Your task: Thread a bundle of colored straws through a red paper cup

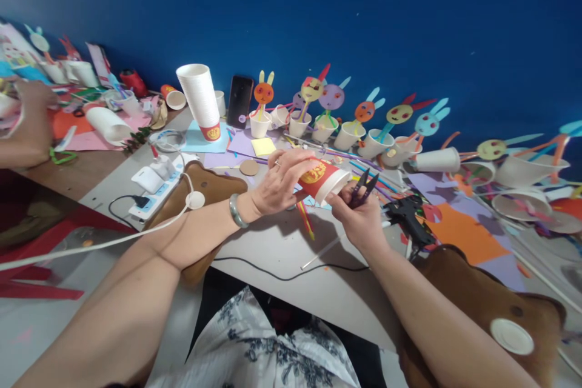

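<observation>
My left hand is wrapped round a red paper cup with a gold print, which lies tilted on its side above the table. Its white end faces my right hand. The thumb of that hand touches the edge of this white end, while its fingers are closed round dark scissors. The blades point up and away from the cup. How the scissors' handles sit in the palm is hidden. Below the cup, red and yellow pipe cleaners lie on the table.
Paper-cup rabbit figures line the blue wall. A cup stack, phone and power strip stand left. A black glue gun and orange paper lie right. Another person's arm is far left.
</observation>
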`<state>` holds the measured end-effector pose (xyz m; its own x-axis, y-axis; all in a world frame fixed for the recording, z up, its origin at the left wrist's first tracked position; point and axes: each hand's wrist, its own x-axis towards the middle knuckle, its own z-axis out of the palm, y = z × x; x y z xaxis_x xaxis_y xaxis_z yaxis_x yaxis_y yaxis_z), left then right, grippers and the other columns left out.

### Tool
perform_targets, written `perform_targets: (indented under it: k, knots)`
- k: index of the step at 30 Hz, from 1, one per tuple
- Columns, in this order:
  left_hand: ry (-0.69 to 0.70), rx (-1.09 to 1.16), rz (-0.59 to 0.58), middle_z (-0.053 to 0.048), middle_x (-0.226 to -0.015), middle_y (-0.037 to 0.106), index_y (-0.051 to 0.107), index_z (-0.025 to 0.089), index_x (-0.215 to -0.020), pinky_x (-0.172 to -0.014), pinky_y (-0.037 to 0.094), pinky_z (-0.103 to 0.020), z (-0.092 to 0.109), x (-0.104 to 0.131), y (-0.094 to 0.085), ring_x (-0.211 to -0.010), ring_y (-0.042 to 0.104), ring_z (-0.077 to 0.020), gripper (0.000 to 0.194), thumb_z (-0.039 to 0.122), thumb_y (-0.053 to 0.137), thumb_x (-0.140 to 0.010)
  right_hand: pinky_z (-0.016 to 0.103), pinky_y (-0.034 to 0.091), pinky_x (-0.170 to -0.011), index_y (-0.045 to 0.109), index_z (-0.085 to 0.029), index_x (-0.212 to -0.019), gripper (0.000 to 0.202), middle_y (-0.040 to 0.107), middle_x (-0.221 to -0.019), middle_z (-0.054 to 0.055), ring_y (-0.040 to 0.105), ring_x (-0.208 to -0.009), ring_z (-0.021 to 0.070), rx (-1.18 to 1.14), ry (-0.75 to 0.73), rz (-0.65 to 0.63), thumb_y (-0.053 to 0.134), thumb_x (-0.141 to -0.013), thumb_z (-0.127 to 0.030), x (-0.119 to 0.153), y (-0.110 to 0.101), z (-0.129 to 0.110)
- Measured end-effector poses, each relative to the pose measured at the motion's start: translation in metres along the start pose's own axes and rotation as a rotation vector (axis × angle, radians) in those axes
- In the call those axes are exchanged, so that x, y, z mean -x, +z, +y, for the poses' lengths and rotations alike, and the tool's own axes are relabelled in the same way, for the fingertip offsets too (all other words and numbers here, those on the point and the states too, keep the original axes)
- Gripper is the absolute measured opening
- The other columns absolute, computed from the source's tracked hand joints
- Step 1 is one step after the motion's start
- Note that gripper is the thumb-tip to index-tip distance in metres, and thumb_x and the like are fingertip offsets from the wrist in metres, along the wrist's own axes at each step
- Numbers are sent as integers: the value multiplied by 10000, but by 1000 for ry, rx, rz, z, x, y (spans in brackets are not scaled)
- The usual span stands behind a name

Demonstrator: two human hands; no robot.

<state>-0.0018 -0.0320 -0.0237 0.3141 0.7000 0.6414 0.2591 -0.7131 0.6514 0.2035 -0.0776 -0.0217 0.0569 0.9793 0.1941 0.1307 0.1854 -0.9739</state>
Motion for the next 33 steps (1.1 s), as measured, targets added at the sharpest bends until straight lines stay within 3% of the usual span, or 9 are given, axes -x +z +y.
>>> perform_targets:
  k: [5, 9, 11, 14, 19, 24, 28, 33]
  knots:
    - [-75, 67, -14, -128, -1392, 655, 686, 247, -1126, -1260, 232, -515, -3, -4, 1, -1378, 539, -349, 428, 438, 832, -772, 239, 233, -432, 333, -255, -669, 613, 321, -531, -103, 298, -450, 62, -158, 122, -31, 882, -712, -523, -2, 1, 2]
    - [-100, 122, -23, -124, -1312, 683, 679, 240, -1105, -1256, 255, -500, -3, -9, 1, -1332, 564, -341, 477, 429, 884, -717, 245, 185, -418, 372, -249, -669, 609, 429, -526, -85, 256, -416, 50, -244, 211, -101, 888, -699, -572, -2, 2, -4]
    - [-138, 171, -2, -135, -1275, 681, 665, 226, -1113, -1209, 329, -486, -3, -11, 3, -1287, 584, -337, 555, 429, 923, -666, 256, 173, -421, 444, -245, -679, 566, 453, -526, -72, 250, -410, 55, -242, 195, -147, 836, -739, -649, -1, 1, -9]
    - [-247, 290, 18, -132, -1230, 675, 633, 211, -1141, -1088, 446, -441, -4, -11, 8, -1179, 628, -306, 640, 436, 942, -628, 278, 180, -437, 533, -240, -669, 546, 348, -460, -77, 246, -398, 74, -195, 113, -153, 700, -832, -735, -1, 0, -15]
    - [-349, 425, 28, -105, -1195, 672, 618, 199, -1143, -991, 491, -376, -11, -10, 14, -1092, 645, -254, 667, 399, 951, -601, 288, 193, -443, 618, -231, -666, 557, 309, -444, -67, 242, -396, 87, -126, 66, -76, 608, -896, -739, -4, -2, -11]
    - [-478, 617, 31, -78, -1121, 688, 630, 194, -1094, -946, 504, -365, -8, -14, 9, -1032, 657, -227, 603, 380, 944, -614, 276, 204, -427, 519, -234, -596, 603, 443, -498, -17, 316, -440, 102, -82, 58, -75, 603, -901, -747, -3, -3, -2]
    - [-618, 871, 7, -83, -1046, 738, 670, 175, -1067, -871, 530, -352, -5, -21, 6, -949, 691, -215, 526, 425, 899, -664, 272, 225, -446, 453, -234, -579, 665, 389, -476, -37, 315, -449, 98, 0, 62, -222, 594, -864, -818, 0, -3, -5]
    - [-762, 1009, 81, -80, -900, 757, 682, 144, -957, -864, 548, -360, -13, -25, 8, -939, 728, -235, 437, 440, 880, -704, 278, 254, -494, 612, -215, -710, 689, 388, -547, -40, 319, -506, 110, 137, 15, -413, 482, -884, -869, 5, 0, -10]
